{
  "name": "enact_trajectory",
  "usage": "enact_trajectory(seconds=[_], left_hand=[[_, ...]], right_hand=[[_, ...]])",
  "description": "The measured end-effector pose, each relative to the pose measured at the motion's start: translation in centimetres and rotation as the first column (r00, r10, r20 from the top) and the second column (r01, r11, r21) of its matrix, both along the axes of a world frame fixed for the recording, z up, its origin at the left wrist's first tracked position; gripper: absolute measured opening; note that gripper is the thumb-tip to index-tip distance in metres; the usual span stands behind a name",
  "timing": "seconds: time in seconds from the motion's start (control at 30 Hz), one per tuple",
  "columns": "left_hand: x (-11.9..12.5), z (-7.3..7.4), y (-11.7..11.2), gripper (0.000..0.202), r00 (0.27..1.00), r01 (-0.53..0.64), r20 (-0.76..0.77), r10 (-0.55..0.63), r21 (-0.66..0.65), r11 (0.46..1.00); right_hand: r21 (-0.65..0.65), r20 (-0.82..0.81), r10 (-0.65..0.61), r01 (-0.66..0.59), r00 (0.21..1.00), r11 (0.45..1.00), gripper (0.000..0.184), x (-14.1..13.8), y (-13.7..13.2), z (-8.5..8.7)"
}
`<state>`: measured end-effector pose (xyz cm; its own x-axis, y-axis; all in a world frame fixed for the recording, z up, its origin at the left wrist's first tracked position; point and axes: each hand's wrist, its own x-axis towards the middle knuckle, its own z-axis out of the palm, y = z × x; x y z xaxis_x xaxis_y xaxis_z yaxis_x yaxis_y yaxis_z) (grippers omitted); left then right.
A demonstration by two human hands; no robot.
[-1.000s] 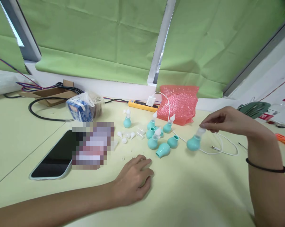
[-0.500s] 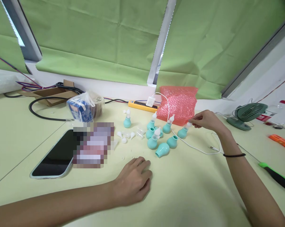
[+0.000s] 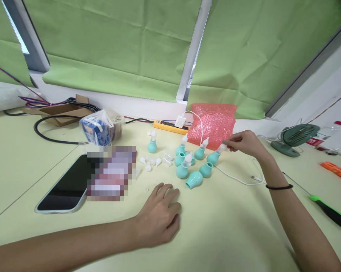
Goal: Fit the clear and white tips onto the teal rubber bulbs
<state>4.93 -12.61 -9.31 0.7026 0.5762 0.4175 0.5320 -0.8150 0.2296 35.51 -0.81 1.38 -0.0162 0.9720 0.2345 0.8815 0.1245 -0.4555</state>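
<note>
My right hand (image 3: 242,143) pinches the white tip of a teal nasal aspirator (image 3: 214,158), which tilts on the table with its tip toward my fingers. Palm down on the tabletop lies my left hand (image 3: 161,217), fingers slightly spread, holding nothing. Between the hands are teal bulbs: an open one (image 3: 205,170) stands up and another (image 3: 194,179) lies on its side. Several aspirators with clear necks and white tips stand close by, such as one (image 3: 182,170) at the front and one (image 3: 152,146) apart to the left. Loose white tips (image 3: 148,167) and clear tubes (image 3: 167,159) lie left of the bulbs.
A black phone (image 3: 67,183) and a blurred-out device lie at left. Behind are a bagged blue package (image 3: 98,130), a yellow power strip (image 3: 170,127) and a pink bubble-wrap bag (image 3: 212,124). A white cable (image 3: 238,181), screwdriver (image 3: 330,212) and green fan (image 3: 299,136) are at right.
My right hand has shifted slightly left, and the aspirator it pinches has moved left and tilted further. My left hand's fingers have spread and stretched forward a little.
</note>
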Motion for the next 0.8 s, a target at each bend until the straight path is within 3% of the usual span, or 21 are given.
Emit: enact_trajectory(seconds=[0.5, 0.67, 0.73, 0.8], left_hand=[[0.1, 0.4, 0.0, 0.017, 0.999, 0.005, -0.041, -0.008, -0.077, 0.997], [0.0, 0.5, 0.1, 0.017, 0.999, -0.025, -0.032, 0.023, -0.059, 0.998], [0.0, 0.5, 0.1, 0.017, 0.997, -0.047, -0.065, 0.044, -0.057, 0.997], [0.0, 0.3, 0.2, 0.019, 0.993, -0.053, -0.113, 0.047, -0.052, 0.997]], right_hand=[[-0.069, -0.069, 0.128, -0.133, 0.989, 0.989, 0.023, -1.5, 0.0, -0.7], [-0.061, 0.029, 0.155, -0.153, 0.988, 0.986, 0.028, -1.5, 0.2, -1.0], [0.001, 0.093, 0.120, -0.120, 0.988, 0.993, 0.028, -1.4, 0.1, -0.8], [0.186, 0.147, 0.030, -0.057, 0.989, 0.981, 0.027, -1.8, -0.2, -0.5]])
